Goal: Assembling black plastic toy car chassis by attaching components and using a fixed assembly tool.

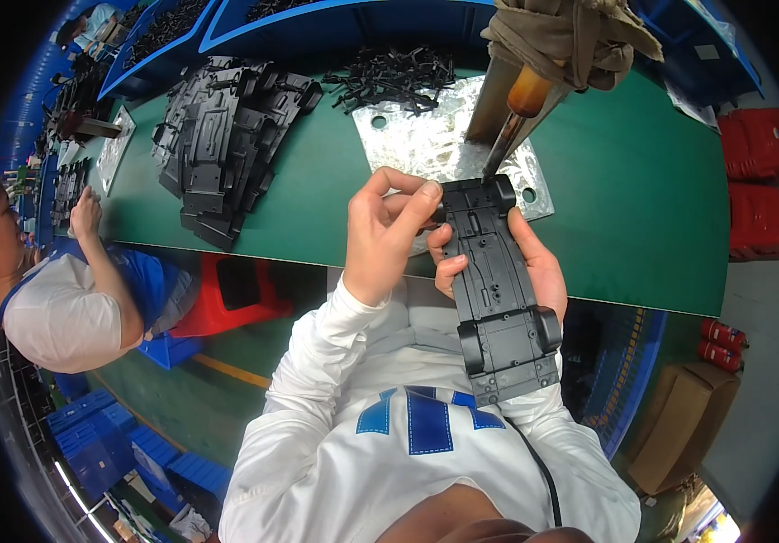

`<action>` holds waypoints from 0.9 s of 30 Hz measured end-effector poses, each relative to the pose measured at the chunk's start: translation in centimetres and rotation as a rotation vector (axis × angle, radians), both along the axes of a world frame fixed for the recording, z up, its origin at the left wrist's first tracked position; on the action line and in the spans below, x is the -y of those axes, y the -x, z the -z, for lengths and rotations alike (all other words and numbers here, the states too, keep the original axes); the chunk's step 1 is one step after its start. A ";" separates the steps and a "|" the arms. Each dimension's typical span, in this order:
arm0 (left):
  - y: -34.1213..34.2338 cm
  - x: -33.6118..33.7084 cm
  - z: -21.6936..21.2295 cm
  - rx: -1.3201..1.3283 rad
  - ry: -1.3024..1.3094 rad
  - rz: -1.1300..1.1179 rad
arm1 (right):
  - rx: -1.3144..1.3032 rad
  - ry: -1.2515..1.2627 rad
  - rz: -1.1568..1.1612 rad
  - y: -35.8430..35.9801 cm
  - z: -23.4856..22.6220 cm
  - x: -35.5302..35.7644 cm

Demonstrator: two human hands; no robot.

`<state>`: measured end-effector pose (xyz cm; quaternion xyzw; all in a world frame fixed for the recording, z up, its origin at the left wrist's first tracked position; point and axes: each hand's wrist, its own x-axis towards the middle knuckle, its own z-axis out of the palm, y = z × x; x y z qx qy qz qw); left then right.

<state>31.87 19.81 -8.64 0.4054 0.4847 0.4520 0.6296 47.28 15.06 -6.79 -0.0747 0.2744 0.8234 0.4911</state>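
Note:
A long black plastic chassis (pixel 495 281), apparently for a toy car, is held tilted over the table's near edge. My right hand (pixel 539 267) wraps around it from beneath, thumb on the right edge and fingertips showing along the left. At its far left corner my left hand (pixel 385 231) is closed in a pinch, thumb and forefinger against the corner; any small part between them is hidden. An orange-handled tool like a soldering iron (pixel 527 93) points down, its metal tip at the chassis's far end. Whether the tip touches is unclear.
Brown cloth (pixel 579 41) wraps the tool's post, which stands on a silvery sheet (pixel 408 140). Stacked black chassis (pixel 218 136) and a heap of small black parts (pixel 389 80) lie on the green table (pixel 625 199). A co-worker (pixel 73 308) sits at left; red stools (pixel 760 145) stand right.

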 end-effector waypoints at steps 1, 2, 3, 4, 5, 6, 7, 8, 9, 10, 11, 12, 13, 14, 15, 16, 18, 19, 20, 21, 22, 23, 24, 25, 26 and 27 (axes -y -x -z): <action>0.0 0.0 0.0 -0.003 0.001 -0.001 | 0.011 -0.004 -0.002 0.0 0.0 0.0; 0.0 0.0 0.0 -0.004 0.001 -0.001 | 0.011 -0.003 -0.002 0.0 0.0 0.0; 0.0 0.0 0.1 0.002 0.003 -0.002 | 0.003 0.004 -0.003 0.0 -0.1 0.0; 0.0 0.0 0.2 0.008 0.004 -0.004 | -0.006 0.012 -0.004 0.0 -0.2 0.0; 0.0 0.0 0.2 0.008 0.004 -0.004 | -0.006 0.012 -0.003 0.0 -0.1 0.0; 0.0 0.0 0.2 0.008 -0.001 -0.004 | -0.002 0.008 -0.003 0.0 -0.1 0.0; 0.0 0.0 0.2 0.008 -0.007 -0.004 | 0.002 0.004 -0.002 0.0 -0.1 0.0; 0.0 0.0 0.2 0.008 -0.007 -0.004 | 0.002 0.004 -0.002 0.0 -0.1 0.0; 0.0 0.0 0.2 0.004 -0.010 -0.005 | -0.003 0.006 -0.001 -0.1 -0.1 -0.1; 0.0 0.0 0.2 0.001 -0.012 -0.006 | -0.008 0.007 -0.001 -0.1 -0.1 -0.1; 0.0 0.0 0.2 0.001 -0.012 -0.007 | -0.008 0.008 -0.001 -0.1 -0.1 -0.1; 0.0 -0.1 0.2 0.001 -0.011 -0.004 | -0.014 0.012 -0.001 -0.1 -0.2 -0.1; 0.0 -0.1 0.2 0.002 -0.010 0.000 | -0.020 0.016 -0.002 -0.1 -0.2 -0.1; 0.0 -0.1 0.2 0.002 -0.009 -0.001 | -0.020 0.016 -0.003 -0.1 -0.2 -0.1; 0.0 -0.1 0.2 0.003 -0.008 0.001 | -0.023 0.015 -0.004 -0.1 -0.2 -0.1; 0.0 -0.1 0.2 0.003 -0.006 0.002 | -0.026 0.014 -0.006 -0.1 -0.2 -0.1; 0.0 -0.1 0.3 0.000 -0.009 0.001 | -0.023 0.012 -0.006 -0.1 -0.2 -0.1; 0.0 -0.1 0.3 -0.004 -0.012 0.001 | -0.019 0.011 -0.006 -0.2 -0.2 -0.1; 0.0 -0.1 0.3 -0.003 -0.012 0.001 | -0.019 0.010 -0.006 -0.2 -0.1 0.0; 0.0 -0.1 0.2 0.000 -0.009 0.004 | -0.008 0.007 -0.009 -0.2 0.0 0.0; 0.0 -0.1 0.2 0.003 -0.006 0.007 | 0.004 0.004 -0.011 -0.2 0.0 0.0; 0.1 -0.1 0.2 0.002 -0.008 0.007 | 0.004 0.002 -0.012 -0.2 0.0 0.0; 0.1 -0.1 0.3 0.003 -0.009 0.011 | 0.016 -0.002 -0.012 -0.2 0.0 0.1; 0.1 -0.1 0.3 0.004 -0.011 0.016 | 0.028 -0.005 -0.013 -0.2 0.0 0.1; 0.1 0.0 0.4 0.004 -0.012 0.014 | 0.028 -0.007 -0.015 -0.2 0.0 0.1; 0.1 0.0 0.4 0.005 -0.017 0.015 | 0.021 0.004 -0.016 -0.2 0.1 0.1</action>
